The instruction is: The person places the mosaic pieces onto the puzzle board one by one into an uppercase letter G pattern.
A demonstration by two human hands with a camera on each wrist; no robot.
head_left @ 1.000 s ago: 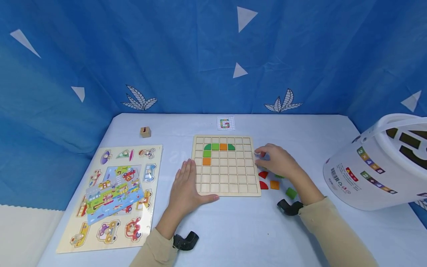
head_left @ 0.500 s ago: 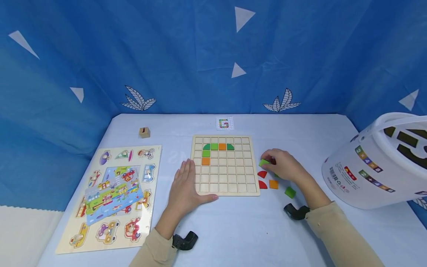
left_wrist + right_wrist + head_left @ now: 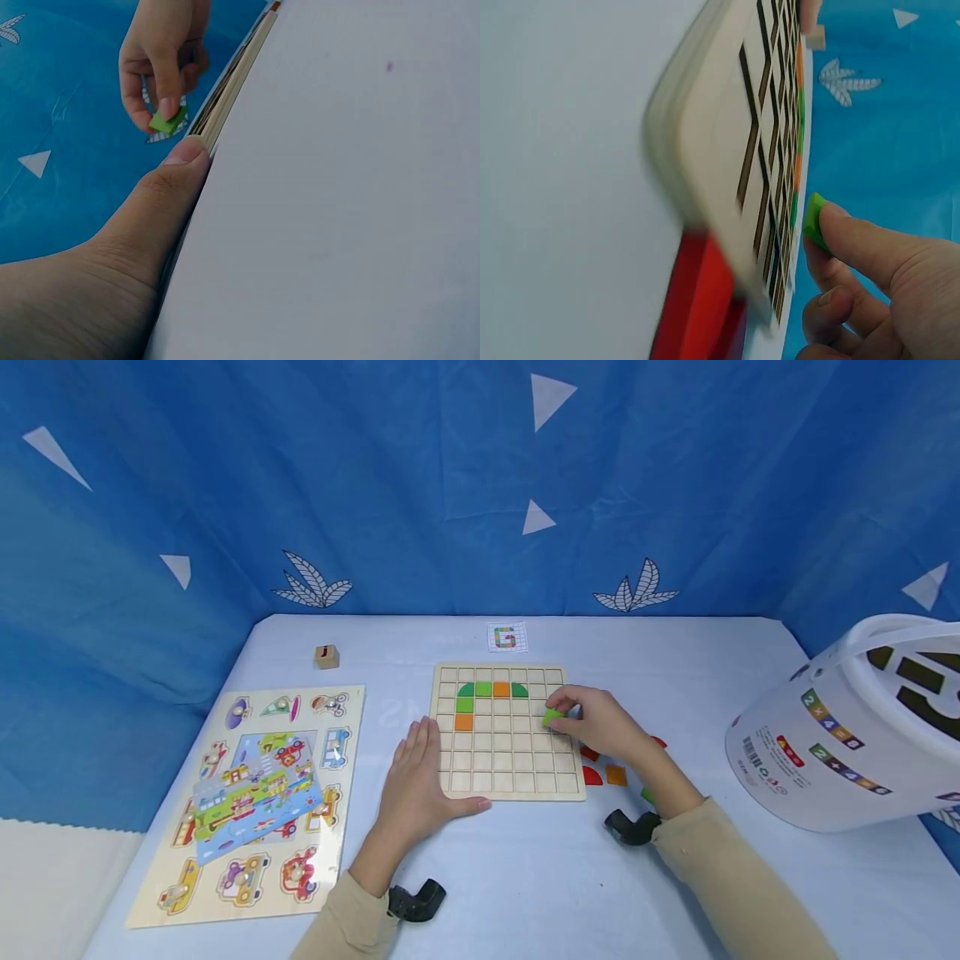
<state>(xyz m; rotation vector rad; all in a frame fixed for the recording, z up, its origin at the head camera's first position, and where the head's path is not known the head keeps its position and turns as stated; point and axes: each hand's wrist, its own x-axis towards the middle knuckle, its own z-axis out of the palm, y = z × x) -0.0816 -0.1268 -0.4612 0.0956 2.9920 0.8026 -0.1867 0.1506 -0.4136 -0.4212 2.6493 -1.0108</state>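
Note:
A wooden grid board [image 3: 517, 760] lies on the table, with green and orange tiles forming a corner in its upper left cells. My left hand [image 3: 416, 785] rests against the board's left and near edges, fingers straight and thumb spread along the front. Over the board's right side, my right hand [image 3: 603, 722] pinches a light green square tile [image 3: 552, 717] between thumb and fingers. In the right wrist view the held tile [image 3: 815, 219] is above the board's surface. Red pieces [image 3: 592, 775], an orange square [image 3: 617, 775] and a partly hidden green piece [image 3: 647, 795] lie right of the board.
A small card with a letter G pattern [image 3: 507, 637] lies behind the board. A wooden letter block [image 3: 327, 657] sits back left. At left is a vehicle puzzle board [image 3: 330, 885] with picture cards [image 3: 258, 793] on it. A white basket [image 3: 795, 735] stands at right.
My right hand took hold of the light green tile beside the board, then carried it left over the board's right columns. My left hand has stayed in place.

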